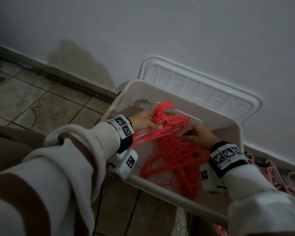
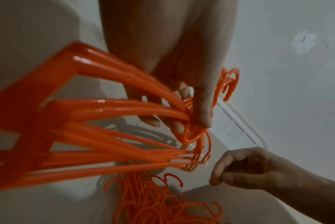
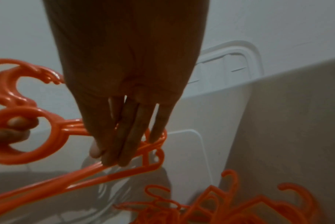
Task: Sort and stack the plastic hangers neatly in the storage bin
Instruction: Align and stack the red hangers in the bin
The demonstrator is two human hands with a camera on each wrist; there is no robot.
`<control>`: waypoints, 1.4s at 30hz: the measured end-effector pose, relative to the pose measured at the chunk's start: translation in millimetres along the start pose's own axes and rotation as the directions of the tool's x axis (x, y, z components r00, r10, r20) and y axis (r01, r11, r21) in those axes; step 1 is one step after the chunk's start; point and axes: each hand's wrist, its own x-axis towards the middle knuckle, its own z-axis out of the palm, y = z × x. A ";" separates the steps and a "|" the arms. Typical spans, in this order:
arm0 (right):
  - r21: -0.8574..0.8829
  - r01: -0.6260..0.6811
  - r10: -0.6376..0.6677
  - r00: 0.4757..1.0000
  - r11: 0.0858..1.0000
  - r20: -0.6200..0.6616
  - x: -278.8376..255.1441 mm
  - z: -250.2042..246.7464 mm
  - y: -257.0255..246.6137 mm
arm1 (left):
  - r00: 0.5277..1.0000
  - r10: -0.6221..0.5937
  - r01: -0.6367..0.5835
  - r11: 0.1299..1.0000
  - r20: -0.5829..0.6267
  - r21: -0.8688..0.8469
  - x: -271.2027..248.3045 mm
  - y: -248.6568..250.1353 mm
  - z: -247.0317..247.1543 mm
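**Hanger bundle about to fan out over the bin**

Head view first: both hands are down inside the white storage bin (image 1: 235,132), lid (image 1: 203,87) propped on the wall behind it. The left hand (image 1: 143,120) grips a bunch of red hangers (image 1: 169,123) near the necks, the right hand (image 1: 200,136) has its fingers on the far shoulder ends. A loose red pile (image 1: 180,160) already sits on the bin floor, and pink hangers (image 1: 272,174) lie outside on the right.

Left wrist view: thumb and fingers (image 2: 202,106) pinch the necks, but the arms splay wide. Weak grip there and I reckon one slips out sideways.

Right wrist view: the fingers (image 3: 132,136) are curled around the shoulder tips of the bunch. Hooks on the pile below stick up, so lowering the bunch could snag them and tangle everything.
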 end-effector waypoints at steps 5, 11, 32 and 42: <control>-0.383 -0.231 0.281 0.957 0.894 0.078 -1.1 7.3 18.7 | 0.985 0.014 -0.028 0.996 -0.174 -0.080 9.8 -6.5 -0.4; -0.616 -0.377 0.496 0.868 0.692 0.027 7.7 36.5 33.7 | 0.998 0.008 -0.010 0.999 -0.059 -0.033 9.3 -0.2 7.8; -0.542 -0.483 0.471 0.865 0.687 -0.174 9.6 53.9 16.9 | 0.983 -0.069 0.071 0.997 -0.169 0.005 10.5 -9.0 -7.3; -0.498 -0.531 0.508 0.839 0.686 -0.196 -3.1 30.6 27.9 | 0.985 -0.068 0.070 0.997 -0.158 0.010 11.7 -8.5 -10.8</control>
